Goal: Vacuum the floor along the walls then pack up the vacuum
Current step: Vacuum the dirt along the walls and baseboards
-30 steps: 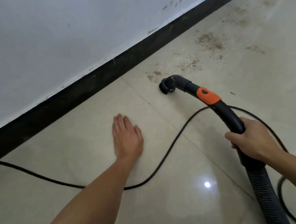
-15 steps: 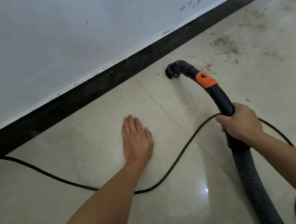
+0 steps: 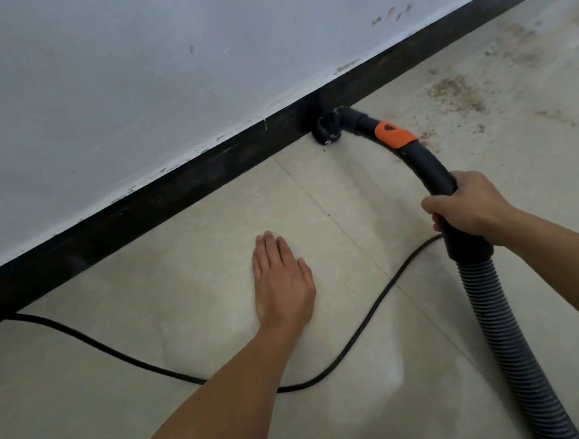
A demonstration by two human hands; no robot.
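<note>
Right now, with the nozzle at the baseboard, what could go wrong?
The cord runs under the left arm toward the hose; dragging the hose could snag it. Dirt lies right of the nozzle, not yet reached; it might get missed. The nozzle sits against the baseboard and may scuff it.

The floor is bounded at twelve o'clock by the skirting board, above which the wall is set. The left hand is laid flat on the floor. From it, the nozzle is found at one o'clock, set against the skirting board, and the right hand, wrapped round the curved tube, at two o'clock. The hose is led from that tube toward five o'clock. The cable is run across the floor from nine o'clock, under the left forearm, to behind the tube. Debris is scattered at two o'clock of the nozzle.
</note>
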